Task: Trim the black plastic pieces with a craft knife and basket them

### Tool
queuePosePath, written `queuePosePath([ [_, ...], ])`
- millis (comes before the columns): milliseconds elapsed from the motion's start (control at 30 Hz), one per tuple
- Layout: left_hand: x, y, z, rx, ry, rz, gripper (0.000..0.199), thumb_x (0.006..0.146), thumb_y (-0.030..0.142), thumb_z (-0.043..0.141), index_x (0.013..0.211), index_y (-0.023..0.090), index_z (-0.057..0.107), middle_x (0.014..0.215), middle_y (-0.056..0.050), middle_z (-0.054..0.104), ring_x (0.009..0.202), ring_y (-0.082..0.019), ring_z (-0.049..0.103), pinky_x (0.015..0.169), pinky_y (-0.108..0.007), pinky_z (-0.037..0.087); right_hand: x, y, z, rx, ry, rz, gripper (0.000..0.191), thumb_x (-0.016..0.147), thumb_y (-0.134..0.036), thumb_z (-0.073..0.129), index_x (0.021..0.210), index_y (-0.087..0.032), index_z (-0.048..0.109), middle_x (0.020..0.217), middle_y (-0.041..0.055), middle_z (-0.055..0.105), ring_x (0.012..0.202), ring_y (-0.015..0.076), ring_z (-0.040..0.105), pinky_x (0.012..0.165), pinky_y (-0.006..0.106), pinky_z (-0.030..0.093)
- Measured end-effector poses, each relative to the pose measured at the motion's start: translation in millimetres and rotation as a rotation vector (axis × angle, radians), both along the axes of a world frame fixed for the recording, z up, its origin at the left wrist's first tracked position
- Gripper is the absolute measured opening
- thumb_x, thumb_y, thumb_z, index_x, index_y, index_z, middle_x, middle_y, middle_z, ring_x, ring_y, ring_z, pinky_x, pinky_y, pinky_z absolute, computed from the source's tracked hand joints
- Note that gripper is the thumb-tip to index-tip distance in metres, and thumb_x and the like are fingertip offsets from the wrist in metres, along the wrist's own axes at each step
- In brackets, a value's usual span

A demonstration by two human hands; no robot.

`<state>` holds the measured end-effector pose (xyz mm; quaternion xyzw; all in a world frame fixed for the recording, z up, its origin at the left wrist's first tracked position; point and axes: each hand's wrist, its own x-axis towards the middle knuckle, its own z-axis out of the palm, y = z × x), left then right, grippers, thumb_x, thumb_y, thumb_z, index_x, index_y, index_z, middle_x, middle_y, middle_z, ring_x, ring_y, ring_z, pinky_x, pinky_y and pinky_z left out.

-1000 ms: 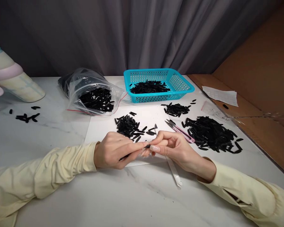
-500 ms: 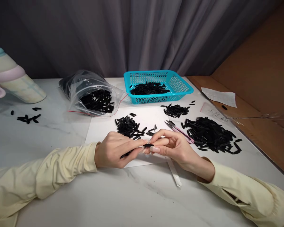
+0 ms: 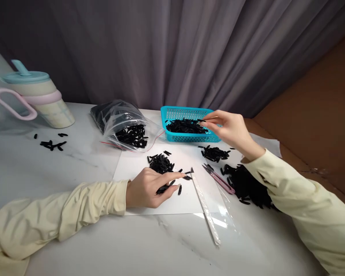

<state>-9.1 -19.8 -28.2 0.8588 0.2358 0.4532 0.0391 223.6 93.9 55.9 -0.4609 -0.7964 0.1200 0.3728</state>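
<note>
My right hand [image 3: 225, 124] is over the blue plastic basket [image 3: 186, 138], thumb and forefinger pinched on a slim black piece [image 3: 201, 120] at the edge of the heap inside. Above the white sheet [image 3: 138, 168], my left hand [image 3: 152, 188] has forefinger and thumb reaching forward, with several black pieces [image 3: 162, 189] tucked between them and the palm. A loose black piece [image 3: 179, 189] lies by the left thumb tip. Beyond the left knuckles is a pile of black pieces [image 3: 161, 163]. Near the left fingertip rests a white-handled craft knife [image 3: 204, 203].
Pink thread snips [image 3: 220, 180] lie beside a large black heap [image 3: 247, 186], partly under my right forearm. A smaller pile [image 3: 215, 153] sits before the basket. An open zip bag [image 3: 132, 134] of black pieces, scattered pieces [image 3: 53, 145] and a tumbler [image 3: 51, 103] stand left.
My right hand has left my left hand and moved up and away to the basket. My left hand stays over the sheet, its forefinger and thumb now apart. The view has shifted slightly.
</note>
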Motion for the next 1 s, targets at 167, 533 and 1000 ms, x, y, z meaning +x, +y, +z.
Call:
queuePosePath([
  [167,2,2,-1.6,-0.085,-0.013,0.038,0.036,0.084,0.022,0.049,0.119,0.013,0.048,0.054,0.006,0.059,0.036,-0.006,0.047,0.039,-0.018,0.036,-19,1,15.7,0.17,-0.353,0.036,0.017,0.076,-0.013,0.058,0.091,-0.02,0.065,0.09,0.0082,0.068,0.086,0.0274,0.063,0.077,0.043,0.047],
  [533,-2,4,-2.6,-0.201,0.075,0.02,0.053,0.08,0.023,0.044,0.13,0.013,0.032,0.066,0.003,0.064,0.038,-0.011,0.05,0.041,-0.02,0.038,-63,-131,-21.1,0.221,-0.423,0.52,0.022,0.085,-0.006,0.041,0.097,-0.013,0.058,0.085,0.0097,0.063,0.076,0.0193,0.054,0.062,0.031,0.045],
  [1000,1,3,0.1,-0.227,0.034,0.015,0.042,0.085,0.022,0.045,0.125,0.015,0.038,0.06,0.005,0.062,0.04,-0.01,0.053,0.042,-0.019,0.037,-50,-117,-13.4,-0.455,0.18,0.417,0.008,0.082,-0.022,0.057,0.087,-0.018,0.063,0.088,0.0057,0.062,0.08,0.0154,0.06,0.069,0.027,0.05],
])
